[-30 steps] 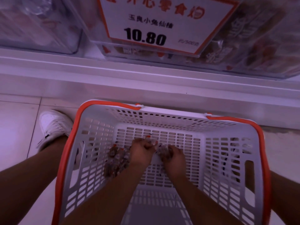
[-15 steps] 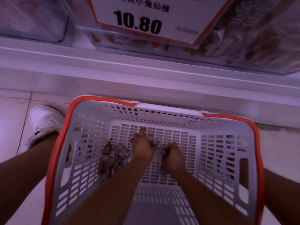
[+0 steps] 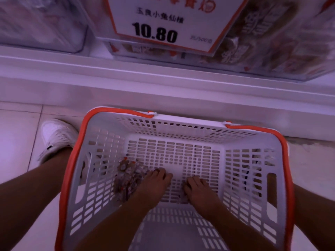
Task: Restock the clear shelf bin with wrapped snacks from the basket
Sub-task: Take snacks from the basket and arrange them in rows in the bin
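Head view: your left hand (image 3: 156,185) and right hand (image 3: 198,190) down in basket (image 3: 253,178), palms down, fingers curled on floor; grasp cannot tell. Wrapped snacks (image 3: 127,178) piled left, touching left hand. Clear shelf bin (image 3: 272,51) far, behind price sign (image 3: 163,24).

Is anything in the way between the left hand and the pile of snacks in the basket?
No, nothing visible is. The left hand lies on the basket floor right beside the wrapped snacks, its fingers at the pile's edge. The right hand is off to the other side.
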`<state>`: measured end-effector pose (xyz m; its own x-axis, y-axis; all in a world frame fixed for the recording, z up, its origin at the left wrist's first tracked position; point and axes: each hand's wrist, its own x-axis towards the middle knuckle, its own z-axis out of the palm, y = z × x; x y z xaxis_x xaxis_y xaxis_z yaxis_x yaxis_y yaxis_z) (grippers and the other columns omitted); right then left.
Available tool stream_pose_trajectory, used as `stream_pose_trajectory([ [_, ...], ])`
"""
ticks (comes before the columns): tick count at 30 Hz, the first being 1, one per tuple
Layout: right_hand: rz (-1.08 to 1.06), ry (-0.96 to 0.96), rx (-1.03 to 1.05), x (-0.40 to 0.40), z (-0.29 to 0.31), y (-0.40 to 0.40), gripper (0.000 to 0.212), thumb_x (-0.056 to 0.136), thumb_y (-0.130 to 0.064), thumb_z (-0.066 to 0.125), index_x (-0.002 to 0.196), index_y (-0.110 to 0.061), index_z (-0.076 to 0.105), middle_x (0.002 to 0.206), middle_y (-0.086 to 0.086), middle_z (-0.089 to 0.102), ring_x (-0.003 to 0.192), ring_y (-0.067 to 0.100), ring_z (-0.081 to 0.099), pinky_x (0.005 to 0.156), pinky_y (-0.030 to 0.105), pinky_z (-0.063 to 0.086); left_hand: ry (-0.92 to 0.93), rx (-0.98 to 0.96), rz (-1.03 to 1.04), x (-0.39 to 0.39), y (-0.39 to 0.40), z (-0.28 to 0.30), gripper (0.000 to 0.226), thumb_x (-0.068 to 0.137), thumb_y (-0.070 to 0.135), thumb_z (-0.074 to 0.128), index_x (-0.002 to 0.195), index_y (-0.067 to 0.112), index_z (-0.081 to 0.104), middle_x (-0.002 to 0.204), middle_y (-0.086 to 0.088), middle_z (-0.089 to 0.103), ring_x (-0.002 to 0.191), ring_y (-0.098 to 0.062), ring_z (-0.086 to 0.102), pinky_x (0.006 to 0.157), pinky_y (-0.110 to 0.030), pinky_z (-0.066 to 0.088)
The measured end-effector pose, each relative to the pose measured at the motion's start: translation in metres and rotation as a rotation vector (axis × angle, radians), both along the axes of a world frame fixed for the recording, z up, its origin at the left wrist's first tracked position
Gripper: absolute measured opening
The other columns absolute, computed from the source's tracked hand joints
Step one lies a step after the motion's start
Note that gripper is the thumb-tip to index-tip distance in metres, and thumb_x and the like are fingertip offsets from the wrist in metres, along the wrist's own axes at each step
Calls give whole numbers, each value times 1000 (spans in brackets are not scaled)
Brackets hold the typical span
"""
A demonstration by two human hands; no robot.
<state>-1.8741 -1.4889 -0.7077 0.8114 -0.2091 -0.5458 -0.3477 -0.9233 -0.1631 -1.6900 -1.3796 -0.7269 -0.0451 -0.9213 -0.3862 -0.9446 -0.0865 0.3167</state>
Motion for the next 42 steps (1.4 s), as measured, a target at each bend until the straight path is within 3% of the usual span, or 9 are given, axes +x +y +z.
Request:
stream_pose_trajectory([
  [5,2,80,-35,-10,-1,8,24,71,-30,56,85,-19,72,95,6,72,86,24,70,73,33,58,85,46,177,-12,7,-3,51,73,13,56,123,11,62,107,-10,63,94,-30,65,86,-37,54],
  [9,-126,226,184,3,-4,-5,31,87,-26,59,114,-12,58,118,8,60,109,25,56,90,32,46,888,215,889,3,-12,13,30,90,-8,60,114,4,48,84,-12,55,67,-11,60,63,-19,50],
  [13,-834,-46,591,48,43,-34,26,100,-10,46,79,-1,59,72,11,58,56,11,58,45,17,45,1226,251,1230,43,-28,52,34,84,-12,68,108,10,56,89,-14,68,64,-23,71,49,-30,56],
  [17,-1132,-262,805,82,118,-60,12,84,-11,77,88,-17,67,76,3,70,63,4,67,55,22,54,1271,145,1255,67,-41,113,36,82,-8,72,108,13,59,92,-16,70,64,-26,72,45,-29,53],
  [20,-1118,-462,925,97,181,-59,15,83,-13,78,96,-12,70,86,10,75,75,18,70,61,33,57,1331,7,1249,63,-60,176,24,85,1,69,99,18,61,76,-6,70,62,-22,66,49,-31,55],
  [24,-1108,-721,879,101,260,-44,14,87,-13,74,96,-5,69,69,6,69,53,13,61,49,29,50,1456,-183,1206,44,-75,266,22,96,33,59,107,14,62,89,-9,74,68,-25,70,63,-37,57],
  [28,-1050,-833,907,95,320,-27,23,85,-12,75,98,4,65,69,9,68,51,17,61,47,30,52,1480,-391,1116,29,-60,326,21,93,18,66,110,8,60,92,-16,74,71,-27,72,57,-37,58],
  [34,-1170,-852,1135,86,345,-6,16,89,-15,70,94,-1,67,66,5,67,54,16,65,54,33,57,1457,-454,1155,27,-36,350,23,91,11,68,110,5,58,102,-26,71,81,-32,70,74,-49,58],
  [42,-1189,-936,714,92,338,-20,11,86,-12,73,93,-7,66,75,8,70,57,13,67,48,27,53,1364,-488,1288,25,-46,327,20,92,10,67,106,1,55,87,-27,63,75,-31,62,64,-40,53],
])
